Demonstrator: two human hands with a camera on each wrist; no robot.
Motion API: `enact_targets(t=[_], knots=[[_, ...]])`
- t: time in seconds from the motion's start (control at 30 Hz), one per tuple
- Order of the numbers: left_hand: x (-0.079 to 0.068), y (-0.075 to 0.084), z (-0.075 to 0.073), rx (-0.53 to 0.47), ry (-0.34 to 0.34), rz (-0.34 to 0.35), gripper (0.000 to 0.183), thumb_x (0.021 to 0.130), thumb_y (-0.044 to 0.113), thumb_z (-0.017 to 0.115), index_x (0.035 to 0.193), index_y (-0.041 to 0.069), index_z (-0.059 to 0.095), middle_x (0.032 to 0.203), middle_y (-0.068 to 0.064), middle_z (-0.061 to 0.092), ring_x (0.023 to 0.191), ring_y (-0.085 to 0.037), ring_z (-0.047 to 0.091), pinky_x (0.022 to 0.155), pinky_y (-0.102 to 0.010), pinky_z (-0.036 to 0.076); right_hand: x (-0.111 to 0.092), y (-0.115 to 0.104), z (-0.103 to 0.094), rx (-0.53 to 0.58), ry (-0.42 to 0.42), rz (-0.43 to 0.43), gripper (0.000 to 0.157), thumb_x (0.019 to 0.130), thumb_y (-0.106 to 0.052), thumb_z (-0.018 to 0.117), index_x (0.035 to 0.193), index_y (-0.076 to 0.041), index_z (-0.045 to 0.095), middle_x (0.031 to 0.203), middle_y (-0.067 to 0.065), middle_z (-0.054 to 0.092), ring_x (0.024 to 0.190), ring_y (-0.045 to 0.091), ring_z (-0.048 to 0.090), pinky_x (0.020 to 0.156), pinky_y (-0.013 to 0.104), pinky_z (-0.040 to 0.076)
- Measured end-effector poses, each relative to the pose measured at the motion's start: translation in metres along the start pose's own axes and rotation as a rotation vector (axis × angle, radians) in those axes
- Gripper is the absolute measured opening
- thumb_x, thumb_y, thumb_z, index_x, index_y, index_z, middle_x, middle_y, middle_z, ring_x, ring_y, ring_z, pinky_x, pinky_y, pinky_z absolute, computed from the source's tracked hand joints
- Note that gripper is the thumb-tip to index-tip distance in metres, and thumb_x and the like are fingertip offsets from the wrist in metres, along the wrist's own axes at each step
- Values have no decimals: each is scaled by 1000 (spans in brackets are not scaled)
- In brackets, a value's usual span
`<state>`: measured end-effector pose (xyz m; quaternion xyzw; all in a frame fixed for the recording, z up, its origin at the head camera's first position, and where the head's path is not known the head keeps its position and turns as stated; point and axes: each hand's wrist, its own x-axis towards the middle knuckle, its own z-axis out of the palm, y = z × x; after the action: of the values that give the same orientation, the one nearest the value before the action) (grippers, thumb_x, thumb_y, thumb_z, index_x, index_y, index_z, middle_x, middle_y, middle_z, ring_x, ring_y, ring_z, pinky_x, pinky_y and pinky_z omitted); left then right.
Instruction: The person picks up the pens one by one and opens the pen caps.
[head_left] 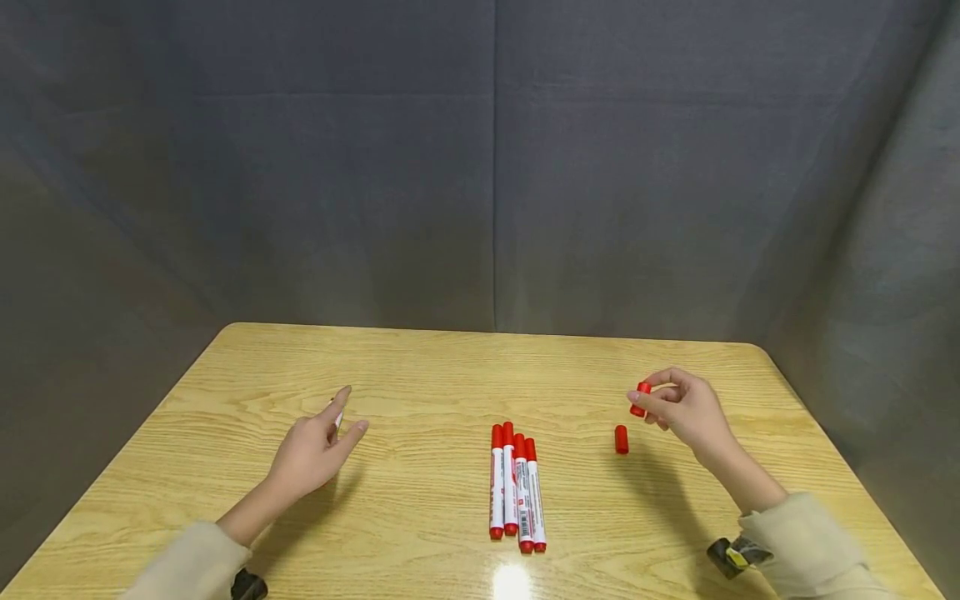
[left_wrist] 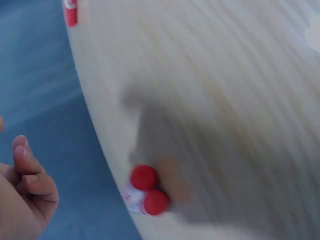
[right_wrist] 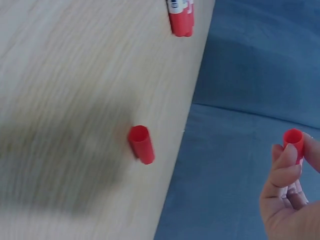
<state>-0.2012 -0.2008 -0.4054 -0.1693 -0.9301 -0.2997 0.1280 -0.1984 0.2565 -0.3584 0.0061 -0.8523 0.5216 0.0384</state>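
Between thumb and fingertips, my right hand point(head_left: 690, 417) pinches a red marker cap point(head_left: 640, 399) above the table. In the right wrist view this cap point(right_wrist: 294, 137) shows its hollow end. A second red cap point(head_left: 621, 439) rests on the tabletop just below and left of that hand. On the left, my left hand point(head_left: 309, 450) hovers with its index finger and thumb spread and the other fingers loosely curled; it holds nothing. Beyond it, a white marker point(head_left: 339, 419) is mostly hidden by the hand. The left wrist view shows two red-ended markers point(left_wrist: 144, 178) side by side there.
Several capped red-and-white markers point(head_left: 510, 479) lie side by side at the middle of the wooden table point(head_left: 420, 367), red caps pointing away from me. Dark grey curtains point(head_left: 345, 183) hang behind the table and along both sides.
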Motion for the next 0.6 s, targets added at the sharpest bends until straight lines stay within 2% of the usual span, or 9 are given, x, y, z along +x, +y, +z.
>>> enact_targets(t=[0.17, 0.3, 0.6], knots=[[1, 17, 3, -45, 7, 30, 59, 91, 32, 55, 137, -1, 38, 43, 12, 29, 36, 0, 19, 35, -16, 20, 2, 9, 1, -10, 0, 15, 38, 82, -24, 68, 101, 5, 52, 67, 0, 63, 55, 11, 55, 49, 25, 42], [1, 28, 5, -64, -16, 30, 60, 90, 33, 56, 138, 2, 37, 44, 11, 31, 37, 0, 21, 35, -17, 21, 3, 17, 2, -32, -3, 27, 38, 83, -25, 68, 101, 5, 53, 66, 3, 62, 54, 11, 55, 49, 25, 42], [0, 49, 11, -120, -41, 76, 60, 88, 31, 59, 138, 3, 39, 43, 13, 30, 37, 3, 19, 36, -18, 20, 7, 32, 4, -52, -31, 56, 39, 82, -22, 68, 102, 7, 52, 68, 5, 62, 57, 19, 57, 51, 30, 45]])
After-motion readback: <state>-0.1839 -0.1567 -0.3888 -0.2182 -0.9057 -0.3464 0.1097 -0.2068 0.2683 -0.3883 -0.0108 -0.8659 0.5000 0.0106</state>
